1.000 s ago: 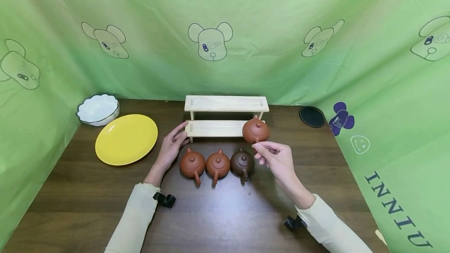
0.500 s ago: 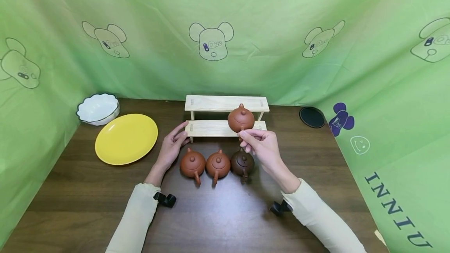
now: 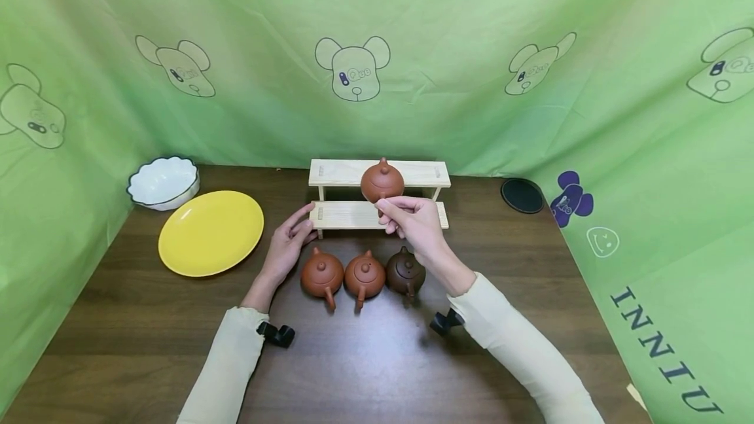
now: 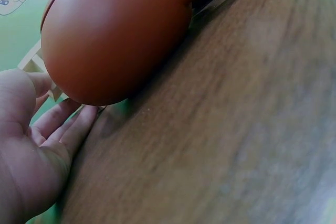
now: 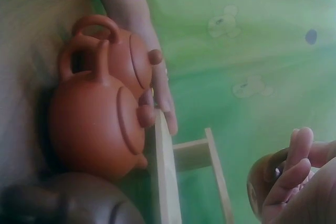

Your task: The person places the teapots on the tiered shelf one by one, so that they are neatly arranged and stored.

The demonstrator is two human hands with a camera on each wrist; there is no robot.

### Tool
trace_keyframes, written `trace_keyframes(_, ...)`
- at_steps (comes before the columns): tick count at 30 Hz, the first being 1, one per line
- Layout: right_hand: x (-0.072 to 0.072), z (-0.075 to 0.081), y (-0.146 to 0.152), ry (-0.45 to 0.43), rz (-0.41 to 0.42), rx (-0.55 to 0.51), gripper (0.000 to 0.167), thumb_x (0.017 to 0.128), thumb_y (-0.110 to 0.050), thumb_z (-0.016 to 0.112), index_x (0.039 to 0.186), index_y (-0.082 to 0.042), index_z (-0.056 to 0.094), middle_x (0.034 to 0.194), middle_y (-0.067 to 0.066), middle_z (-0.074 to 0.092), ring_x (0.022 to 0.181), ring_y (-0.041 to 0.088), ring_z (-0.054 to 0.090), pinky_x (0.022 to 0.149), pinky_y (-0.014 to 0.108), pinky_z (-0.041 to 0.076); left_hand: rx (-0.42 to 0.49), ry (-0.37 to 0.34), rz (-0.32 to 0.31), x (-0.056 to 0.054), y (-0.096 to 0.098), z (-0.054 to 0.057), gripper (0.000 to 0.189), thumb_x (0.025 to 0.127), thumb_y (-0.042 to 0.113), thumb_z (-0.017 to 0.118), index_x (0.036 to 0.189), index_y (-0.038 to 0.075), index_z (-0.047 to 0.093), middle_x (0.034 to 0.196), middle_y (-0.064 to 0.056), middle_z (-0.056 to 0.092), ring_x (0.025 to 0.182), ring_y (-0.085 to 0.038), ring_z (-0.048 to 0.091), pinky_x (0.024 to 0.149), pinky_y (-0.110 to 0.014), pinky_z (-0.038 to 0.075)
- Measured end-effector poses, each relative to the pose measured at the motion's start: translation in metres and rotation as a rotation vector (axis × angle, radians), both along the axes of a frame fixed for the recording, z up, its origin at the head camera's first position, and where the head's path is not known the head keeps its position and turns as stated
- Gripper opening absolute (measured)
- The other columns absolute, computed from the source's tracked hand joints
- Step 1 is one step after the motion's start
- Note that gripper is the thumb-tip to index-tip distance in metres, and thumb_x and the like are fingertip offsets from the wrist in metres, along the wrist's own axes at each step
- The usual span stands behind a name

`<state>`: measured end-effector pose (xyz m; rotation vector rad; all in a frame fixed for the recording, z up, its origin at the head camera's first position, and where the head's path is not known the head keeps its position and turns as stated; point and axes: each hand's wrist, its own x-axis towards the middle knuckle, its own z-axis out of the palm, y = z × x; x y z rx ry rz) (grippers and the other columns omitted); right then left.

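My right hand pinches the handle of a reddish-brown teapot, upright, its spout pointing away. In the head view the pot overlaps the upper tier of a light wooden two-step stand. With its fingers nearly straight, my left hand touches the left end of the lower step. In front of the stand, a reddish-brown teapot, a second one and a dark brown teapot line up on the table, handles toward me. The left wrist view shows a teapot close beside my left hand.
At the left lies a yellow plate, with a white scalloped bowl behind it. A black round coaster lies at the back right of the wooden table. Green printed cloth hangs around the back and sides.
My right hand has carried the held teapot left and farther back, from the lower step's right end to over the upper step. My left hand has stayed at the stand.
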<state>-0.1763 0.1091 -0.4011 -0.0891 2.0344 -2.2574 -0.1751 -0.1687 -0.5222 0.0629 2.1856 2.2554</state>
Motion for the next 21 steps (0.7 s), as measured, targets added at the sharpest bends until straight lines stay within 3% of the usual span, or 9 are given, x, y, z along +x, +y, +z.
trace_keyframes(11, -0.019, 0.0, -0.021, -0.01, 0.007, -0.008, 0.008, 0.102, -0.009, 0.081, 0.097, -0.004, 0.085, 0.068, -0.002, 0.074, 0.056, 0.005, 0.065, 0.045, 0.013, 0.038, 0.002, -0.001, -0.004, -0.001, -0.001, -0.002, 0.049, 0.118, 0.012, 0.056, 0.167, 0.007, 0.051, 0.165, -0.019, 0.054, 0.122, 0.004, 0.067, 0.109, -0.026, 0.061)
trace_keyframes(21, -0.034, -0.005, -0.038, -0.018, 0.001, 0.001, 0.017, 0.104, -0.01, 0.08, 0.107, 0.006, 0.083, 0.067, -0.005, 0.074, 0.057, 0.004, 0.066, 0.045, 0.013, 0.038, 0.007, -0.01, -0.018, -0.001, 0.0, 0.0, 0.049, 0.118, 0.011, 0.055, 0.167, 0.007, 0.05, 0.166, -0.019, 0.052, 0.121, 0.004, 0.068, 0.107, -0.026, 0.062)
